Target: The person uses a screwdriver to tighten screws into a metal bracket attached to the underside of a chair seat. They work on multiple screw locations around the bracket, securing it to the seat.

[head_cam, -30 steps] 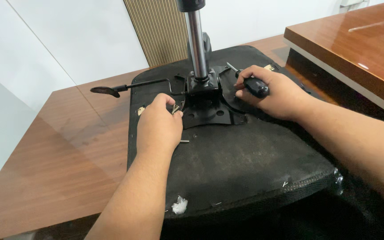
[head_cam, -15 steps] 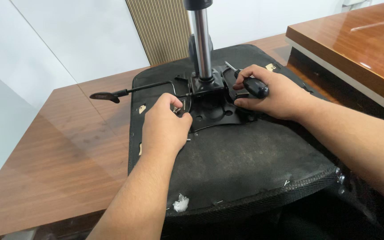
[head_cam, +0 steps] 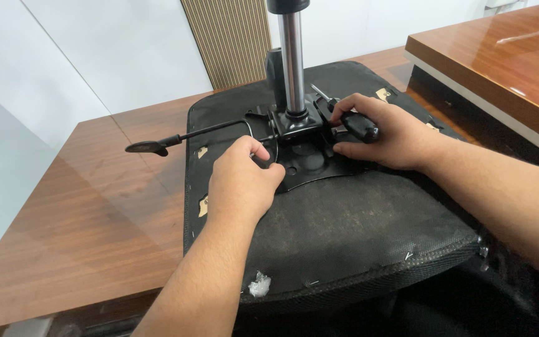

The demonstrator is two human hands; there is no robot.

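An upturned office chair seat [head_cam: 357,231] with black fabric underside lies on a wooden table [head_cam: 88,218]. A black metal mechanism plate [head_cam: 310,159] with a chrome gas cylinder [head_cam: 293,59] rising from it is mounted at its middle. My left hand [head_cam: 241,184] rests on the plate's near left corner, fingers curled at its edge; whether it pinches anything is hidden. My right hand [head_cam: 385,134] grips a black screwdriver handle [head_cam: 360,128] beside the cylinder base. A thin lever with a black paddle [head_cam: 148,146] sticks out left.
A raised glossy wooden desk top [head_cam: 500,68] stands at the right. A ribbed beige panel [head_cam: 229,40] and white walls stand behind the table. A small white scrap [head_cam: 258,284] clings to the seat's front edge.
Both hands have stayed at the mechanism plate with only slight shifts; the view has tilted a little, so the seat sits lower in the frame.
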